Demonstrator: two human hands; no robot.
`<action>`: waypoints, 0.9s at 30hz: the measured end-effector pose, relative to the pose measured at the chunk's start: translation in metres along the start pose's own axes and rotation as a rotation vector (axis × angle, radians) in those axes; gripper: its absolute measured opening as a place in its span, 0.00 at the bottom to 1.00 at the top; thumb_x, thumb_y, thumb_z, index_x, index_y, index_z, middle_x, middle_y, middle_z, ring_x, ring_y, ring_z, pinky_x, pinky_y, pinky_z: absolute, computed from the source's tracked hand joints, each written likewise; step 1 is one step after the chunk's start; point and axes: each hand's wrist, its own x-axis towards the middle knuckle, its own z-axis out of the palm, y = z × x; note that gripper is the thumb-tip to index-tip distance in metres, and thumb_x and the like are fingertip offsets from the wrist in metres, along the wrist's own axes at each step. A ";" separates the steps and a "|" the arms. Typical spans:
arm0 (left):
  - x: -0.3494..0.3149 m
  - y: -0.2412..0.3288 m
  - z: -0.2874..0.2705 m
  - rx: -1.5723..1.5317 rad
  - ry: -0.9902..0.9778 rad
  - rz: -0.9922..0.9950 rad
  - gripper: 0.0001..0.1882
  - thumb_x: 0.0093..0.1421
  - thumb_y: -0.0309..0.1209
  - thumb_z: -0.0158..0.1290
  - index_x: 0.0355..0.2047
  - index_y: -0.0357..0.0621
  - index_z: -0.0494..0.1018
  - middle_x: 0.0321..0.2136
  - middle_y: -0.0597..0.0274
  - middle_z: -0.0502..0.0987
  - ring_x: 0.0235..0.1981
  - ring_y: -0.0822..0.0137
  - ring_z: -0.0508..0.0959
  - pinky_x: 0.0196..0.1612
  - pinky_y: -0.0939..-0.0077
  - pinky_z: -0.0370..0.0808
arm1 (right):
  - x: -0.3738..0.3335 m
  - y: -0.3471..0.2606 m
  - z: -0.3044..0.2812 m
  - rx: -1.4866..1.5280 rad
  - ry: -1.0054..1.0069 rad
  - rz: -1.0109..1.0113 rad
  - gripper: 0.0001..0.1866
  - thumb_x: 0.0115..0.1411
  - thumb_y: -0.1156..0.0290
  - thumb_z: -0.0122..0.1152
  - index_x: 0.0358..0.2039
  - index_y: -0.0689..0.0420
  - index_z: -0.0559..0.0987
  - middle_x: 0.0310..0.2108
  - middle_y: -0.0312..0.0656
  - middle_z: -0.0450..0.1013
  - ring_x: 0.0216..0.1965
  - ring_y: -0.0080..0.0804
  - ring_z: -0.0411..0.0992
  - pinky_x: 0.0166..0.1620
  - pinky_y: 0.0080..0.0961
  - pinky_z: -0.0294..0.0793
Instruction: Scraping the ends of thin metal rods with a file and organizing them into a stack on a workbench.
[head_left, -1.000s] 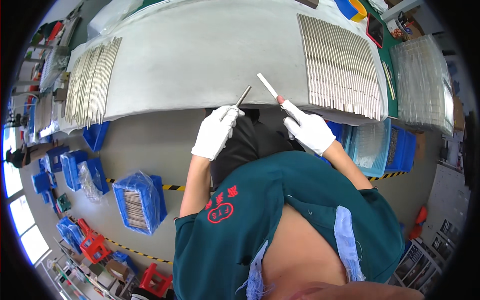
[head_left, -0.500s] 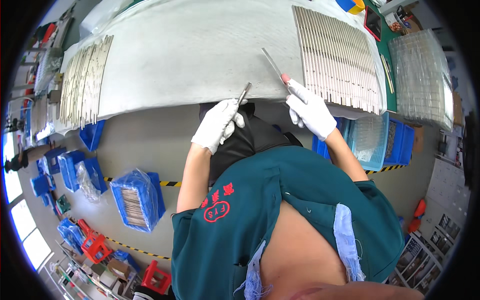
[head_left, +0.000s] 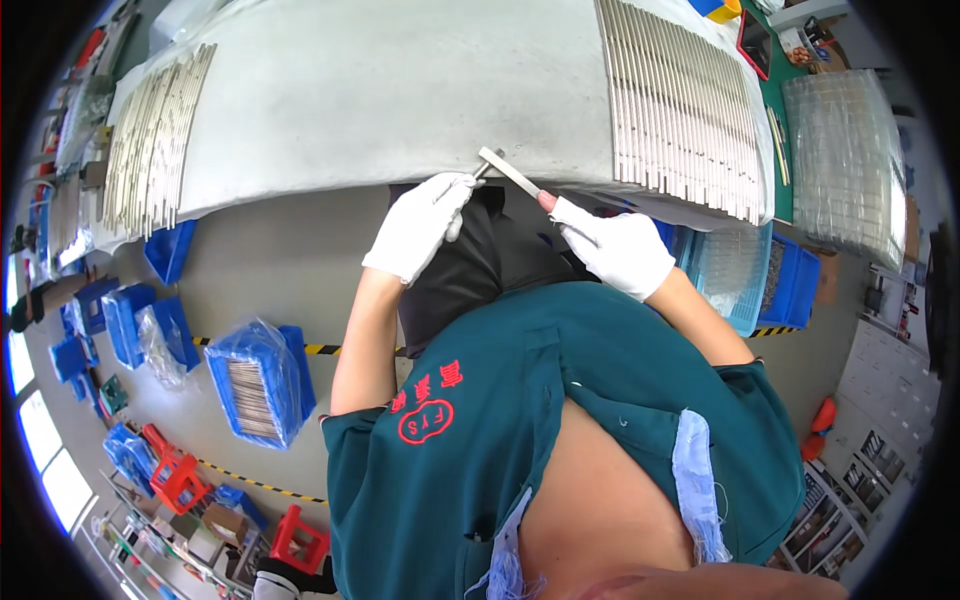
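My left hand [head_left: 420, 225], white-gloved, is closed around a slim metal rod [head_left: 482, 169], of which only a short end shows past the fingers. In my right hand [head_left: 620, 250], also gloved but with a bare fingertip, I grip a flat, pale metal bar [head_left: 518, 176]. The bar slants up and left, and its far end crosses the rod's tip, seemingly touching it. Both hands are at the near edge of the cloth-covered table [head_left: 390, 90]. Right of them a row of slender metal rods [head_left: 680, 110] lies side by side on the cloth.
A looser bundle of rods [head_left: 155, 140] lies at the table's left end. Clear plastic trays [head_left: 845, 165] are stacked at far right. Blue bins [head_left: 795, 285] stand under the table's right side. A plastic-wrapped blue crate of rods [head_left: 300, 375] sits on the floor at left.
My right hand has moved left and down, and the bar has swung over to the rod's end. My left hand has shifted slightly up and left with the rod.
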 end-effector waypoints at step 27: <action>0.003 -0.013 0.000 0.410 0.044 0.240 0.17 0.62 0.41 0.45 0.43 0.45 0.73 0.39 0.57 0.76 0.41 0.56 0.74 0.44 0.72 0.70 | 0.020 -0.001 0.016 -0.154 0.285 -0.080 0.25 0.59 0.65 0.49 0.58 0.38 0.64 0.09 0.36 0.63 0.07 0.32 0.62 0.12 0.27 0.61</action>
